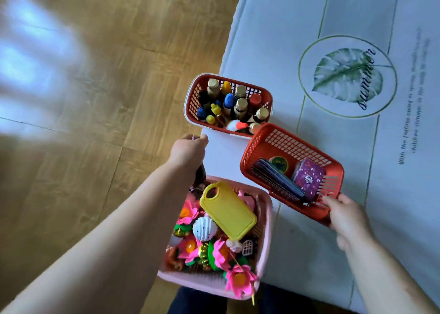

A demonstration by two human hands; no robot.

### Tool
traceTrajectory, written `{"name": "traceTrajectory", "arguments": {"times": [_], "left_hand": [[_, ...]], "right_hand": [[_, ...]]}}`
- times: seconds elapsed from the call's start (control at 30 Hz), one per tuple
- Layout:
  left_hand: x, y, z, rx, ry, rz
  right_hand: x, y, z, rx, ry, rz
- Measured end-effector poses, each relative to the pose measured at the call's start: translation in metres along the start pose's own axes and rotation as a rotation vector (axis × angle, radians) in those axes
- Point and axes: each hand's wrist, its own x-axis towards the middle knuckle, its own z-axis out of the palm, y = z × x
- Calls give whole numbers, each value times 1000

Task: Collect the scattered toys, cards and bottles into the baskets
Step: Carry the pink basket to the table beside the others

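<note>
Your right hand (342,215) gripping near rim of red card basket (292,144), fingers curling over mesh. Basket tilting on white worktop (309,28), just beside red bottle basket (234,79); dark card stack (276,180) and purple box (308,179) sitting inside.

Your left hand (189,149) hovering at pink toy basket's (266,220) far edge, fingers curling, purplish bit (194,137) peeking out. Can't tell what it's holding. Dark shape (199,173) under wrist too blurred to name.

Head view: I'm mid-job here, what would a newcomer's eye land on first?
Probably the pink basket at bottom centre, heaped with bright toys under a yellow board. Next comes the red card basket, tilted and gripped at its near rim by the right hand. Beyond it, the red bottle basket, packed with upright bottles, sits at the edge of the mat.
</note>
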Motion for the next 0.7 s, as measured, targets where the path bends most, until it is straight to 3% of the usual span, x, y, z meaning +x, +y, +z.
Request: {"name": "traceTrajectory", "arguments": {"times": [0.37,0.6,0.7], "left_hand": [[42,24,56,-201,-123,-387],[42,29,72,-86,-111,-197],[43,35,71,-92,-36,-275]], "right_hand": [[-7,16,4,271,190,109],[6,5,-2,259,213,107],[14,-1,-3,275,200,104]]}}
